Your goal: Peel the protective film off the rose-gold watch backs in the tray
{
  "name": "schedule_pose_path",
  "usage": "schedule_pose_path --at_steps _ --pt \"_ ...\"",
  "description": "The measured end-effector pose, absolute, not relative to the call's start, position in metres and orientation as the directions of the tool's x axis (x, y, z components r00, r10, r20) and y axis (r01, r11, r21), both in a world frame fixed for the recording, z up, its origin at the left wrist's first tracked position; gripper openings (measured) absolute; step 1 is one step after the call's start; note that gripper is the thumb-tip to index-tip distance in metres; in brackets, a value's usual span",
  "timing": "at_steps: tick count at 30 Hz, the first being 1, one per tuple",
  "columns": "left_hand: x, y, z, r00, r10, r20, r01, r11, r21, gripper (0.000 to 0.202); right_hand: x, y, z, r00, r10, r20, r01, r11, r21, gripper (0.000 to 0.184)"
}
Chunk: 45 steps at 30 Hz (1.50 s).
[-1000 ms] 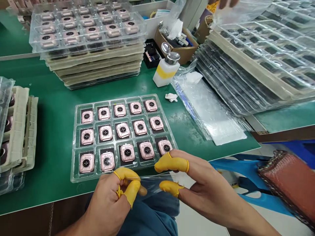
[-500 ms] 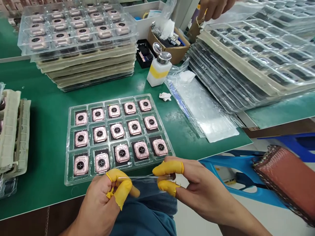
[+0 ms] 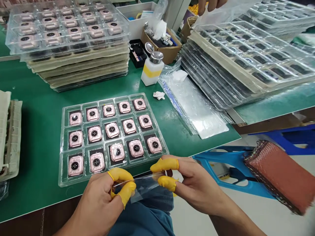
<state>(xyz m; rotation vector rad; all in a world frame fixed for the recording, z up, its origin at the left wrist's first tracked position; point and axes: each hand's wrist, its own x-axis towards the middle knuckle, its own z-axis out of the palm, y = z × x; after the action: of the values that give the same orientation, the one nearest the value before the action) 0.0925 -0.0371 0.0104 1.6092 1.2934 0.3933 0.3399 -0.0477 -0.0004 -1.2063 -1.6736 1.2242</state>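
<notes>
A small sheet of clear plastic film (image 3: 142, 190) stretches between my two hands, in front of the tray's near edge. My left hand (image 3: 100, 193) pinches one end of it between thumb and forefinger. At the other end, the fingers of my right hand (image 3: 189, 182) close about the film, partly hiding how they grip. Yellow finger cots cover thumb and forefinger on both hands. Just beyond lies a clear plastic tray (image 3: 64, 170) with rows of pink smartwatch cases (image 3: 117, 152), one to a compartment, round black sensor sides facing up.
Stacked trays of pink watch cases (image 3: 83, 65) stand at the back left, and another tray stack (image 3: 209, 75) at the right. Between them are a pump bottle (image 3: 152, 70), a cardboard box (image 3: 172, 52) and clear bags (image 3: 197, 108). Another person's hand (image 3: 210, 5) is at the top.
The film has tilted, showing more of its face below my fingers. My left thumb and forefinger have come closer together on it. The view has shifted slightly to the right.
</notes>
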Motion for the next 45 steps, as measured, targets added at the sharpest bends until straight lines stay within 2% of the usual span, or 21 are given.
schedule_pose_path --at_steps 4,7,14,19,23,27,29,32,35,38,40,42,45 --pt "0.09 -0.037 0.009 0.384 0.849 -0.364 0.557 0.102 0.824 0.017 0.347 -0.045 -0.001 -0.244 0.964 0.108 0.271 0.175 -0.947 0.019" --pt "0.089 -0.038 0.007 0.383 0.842 -0.381 0.571 0.109 0.813 0.016 0.345 -0.042 0.001 -0.324 0.931 0.168 0.305 0.271 -0.913 0.027" --pt "0.093 -0.037 0.006 0.384 0.857 -0.344 0.582 0.065 0.811 0.02 0.334 -0.034 0.006 -0.452 0.852 0.264 0.401 0.458 -0.793 0.021" --pt "0.096 -0.037 0.004 0.395 0.854 -0.338 0.595 0.042 0.803 0.021 0.332 -0.032 0.003 -0.517 0.792 0.325 0.496 0.586 -0.64 0.02" --pt "0.098 -0.037 0.003 0.391 0.866 -0.312 0.623 0.001 0.782 0.022 0.33 -0.033 -0.003 -0.529 0.764 0.369 0.533 0.638 -0.556 0.017" --pt "0.099 -0.035 0.004 0.391 0.853 -0.346 0.62 0.034 0.784 0.024 0.33 -0.036 -0.006 -0.53 0.739 0.416 0.566 0.674 -0.475 0.019" --pt "0.098 -0.035 0.005 0.385 0.856 -0.346 0.624 0.036 0.781 0.024 0.332 -0.038 -0.003 -0.52 0.746 0.415 0.538 0.664 -0.519 0.018" --pt "0.095 -0.037 0.007 0.399 0.865 -0.304 0.632 -0.019 0.775 0.021 0.335 -0.038 0.005 -0.469 0.813 0.345 0.398 0.544 -0.739 0.021" --pt "0.092 -0.039 0.005 0.464 0.878 -0.116 0.572 -0.196 0.797 0.014 0.34 -0.028 0.014 -0.457 0.85 0.261 0.259 0.408 -0.876 0.024" --pt "0.095 -0.04 0.0 0.545 0.828 0.13 0.458 -0.424 0.781 0.015 0.342 -0.005 0.02 -0.45 0.876 0.176 0.26 0.317 -0.912 0.022" --pt "0.098 -0.041 -0.004 0.579 0.78 0.238 0.454 -0.551 0.7 0.014 0.34 0.014 0.021 -0.455 0.887 0.08 0.332 0.253 -0.909 0.019" --pt "0.102 -0.041 -0.007 0.595 0.745 0.301 0.502 -0.637 0.585 0.011 0.336 0.033 0.022 -0.509 0.861 -0.004 0.415 0.242 -0.877 0.017" --pt "0.107 -0.04 -0.01 0.593 0.734 0.332 0.589 -0.676 0.442 0.012 0.328 0.053 0.021 -0.609 0.79 -0.07 0.502 0.315 -0.805 0.019"
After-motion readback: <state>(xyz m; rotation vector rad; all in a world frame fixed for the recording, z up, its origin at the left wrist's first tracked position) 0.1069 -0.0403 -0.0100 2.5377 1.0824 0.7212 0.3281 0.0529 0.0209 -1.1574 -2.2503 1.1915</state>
